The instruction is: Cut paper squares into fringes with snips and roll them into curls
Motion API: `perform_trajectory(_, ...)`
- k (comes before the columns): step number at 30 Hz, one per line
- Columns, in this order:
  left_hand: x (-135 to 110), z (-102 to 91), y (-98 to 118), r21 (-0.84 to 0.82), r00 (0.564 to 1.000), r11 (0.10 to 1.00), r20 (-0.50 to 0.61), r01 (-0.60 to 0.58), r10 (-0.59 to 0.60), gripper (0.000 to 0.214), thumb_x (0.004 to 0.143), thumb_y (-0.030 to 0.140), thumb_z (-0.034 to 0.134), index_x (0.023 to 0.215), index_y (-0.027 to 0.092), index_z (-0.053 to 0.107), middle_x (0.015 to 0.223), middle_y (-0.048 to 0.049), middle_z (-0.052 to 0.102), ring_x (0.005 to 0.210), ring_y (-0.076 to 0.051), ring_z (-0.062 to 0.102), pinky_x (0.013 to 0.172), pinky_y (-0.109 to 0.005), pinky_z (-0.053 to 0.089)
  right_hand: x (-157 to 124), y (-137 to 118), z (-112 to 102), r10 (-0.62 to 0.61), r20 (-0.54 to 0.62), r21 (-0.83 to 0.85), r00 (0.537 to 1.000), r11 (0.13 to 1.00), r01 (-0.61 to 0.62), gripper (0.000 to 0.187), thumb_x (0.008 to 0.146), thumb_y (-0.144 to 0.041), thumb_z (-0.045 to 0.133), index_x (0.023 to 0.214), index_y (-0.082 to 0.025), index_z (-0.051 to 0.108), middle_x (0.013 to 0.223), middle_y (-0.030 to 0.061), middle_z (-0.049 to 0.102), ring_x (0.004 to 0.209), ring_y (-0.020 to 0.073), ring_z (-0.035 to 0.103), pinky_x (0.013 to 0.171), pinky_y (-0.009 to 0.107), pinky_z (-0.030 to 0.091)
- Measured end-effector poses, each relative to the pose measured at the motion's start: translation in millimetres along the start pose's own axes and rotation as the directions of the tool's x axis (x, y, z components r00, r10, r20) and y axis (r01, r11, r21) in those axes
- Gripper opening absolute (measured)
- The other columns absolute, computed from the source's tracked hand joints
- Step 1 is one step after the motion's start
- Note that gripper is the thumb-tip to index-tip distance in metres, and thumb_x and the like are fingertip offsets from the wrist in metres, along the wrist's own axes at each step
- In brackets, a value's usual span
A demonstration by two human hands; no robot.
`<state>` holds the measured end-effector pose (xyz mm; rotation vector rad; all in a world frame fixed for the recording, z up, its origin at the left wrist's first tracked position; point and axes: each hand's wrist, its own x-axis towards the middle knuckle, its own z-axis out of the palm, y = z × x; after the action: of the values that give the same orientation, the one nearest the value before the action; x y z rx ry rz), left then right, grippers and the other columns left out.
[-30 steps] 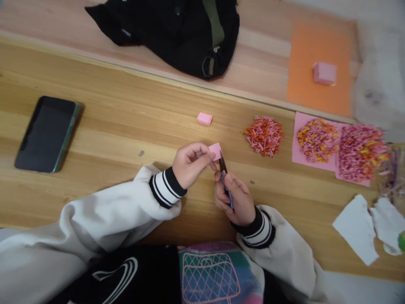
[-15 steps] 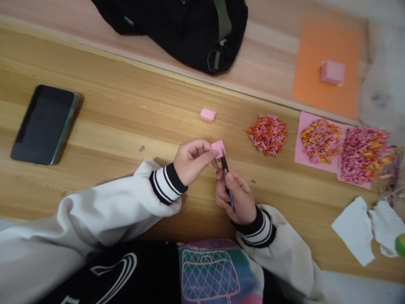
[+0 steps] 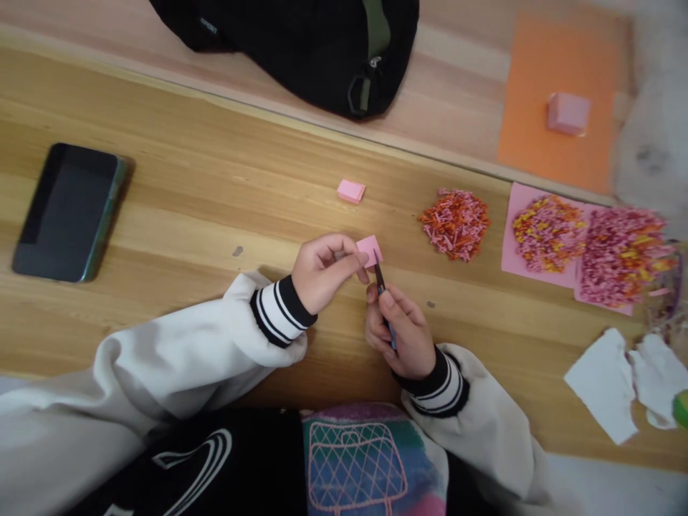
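Observation:
Between thumb and fingers, my left hand pinches a small square of pink paper. My right hand is closed around a small tool with dark pointed tips and blue handles, which looks like a pair of scissors. Its tips lie at the lower right part of the pink square. Beyond my hands sits a little stack of pink paper pieces with an orange edge. Right of the square lies a pile of pink and orange paper bits.
Two more piles of coloured bits rest on pink sheets at the right. Torn white paper lies nearer me. An orange sheet carries a pink block. A black bag is at the back, a phone at the left.
The scissor tips have shifted slightly against the pink paper square and look closer together. Both hands keep their hold; the whole view has shifted a little.

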<state>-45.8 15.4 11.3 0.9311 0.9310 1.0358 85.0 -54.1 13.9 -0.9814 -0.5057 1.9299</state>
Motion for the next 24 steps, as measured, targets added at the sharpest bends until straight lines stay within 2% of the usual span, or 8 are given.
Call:
perform_trajectory(11, -0.4, -0.4, 0.0, 0.022, 1.000, 1.000, -0.019, 0.021, -0.021, 0.021, 0.072, 0.027, 0.070, 0.058, 0.014, 0.059, 0.056, -0.0017, 0.067, 0.050, -0.010, 0.060, 0.055, -0.023, 0.049, -0.1, -0.3, 0.1, 0.012, -0.004, -0.029, 1.000, 1.000, -0.012, 0.028, 0.085, -0.047, 0.059, 0.084, -0.020, 0.050, 0.043, -0.0137, 0.031, 0.030, 0.0023, 0.014, 0.029, 0.014, 0.014)
perform_trajectory(17, -0.5, 0.1, -0.6, -0.013, 0.999, 1.000, -0.021, 0.024, -0.024, 0.021, 0.072, 0.025, 0.069, 0.058, 0.014, 0.059, 0.056, -0.0016, 0.067, 0.050, -0.010, 0.060, 0.054, -0.022, 0.048, -0.8, -0.5, -0.5, 0.000, 0.031, -0.012, 1.000, 1.000, 0.000, 0.025, 0.086, -0.044, 0.058, 0.085, -0.020, 0.051, 0.044, -0.0137, 0.031, 0.031, 0.0021, 0.014, 0.030, 0.013, 0.014)
perform_trajectory(24, 0.1, 0.5, 0.1, -0.032, 0.999, 0.999, -0.030, 0.021, -0.022, 0.019, 0.071, 0.023, 0.069, 0.057, 0.014, 0.059, 0.054, -0.0008, 0.066, 0.048, -0.009, 0.059, 0.050, -0.020, 0.046, -0.2, -0.6, 0.2, 0.008, 0.001, -0.052, 1.000, 0.999, -0.008, 0.029, 0.083, -0.048, 0.060, 0.084, -0.020, 0.049, 0.044, -0.0136, 0.031, 0.031, 0.0023, 0.014, 0.029, 0.014, 0.014)
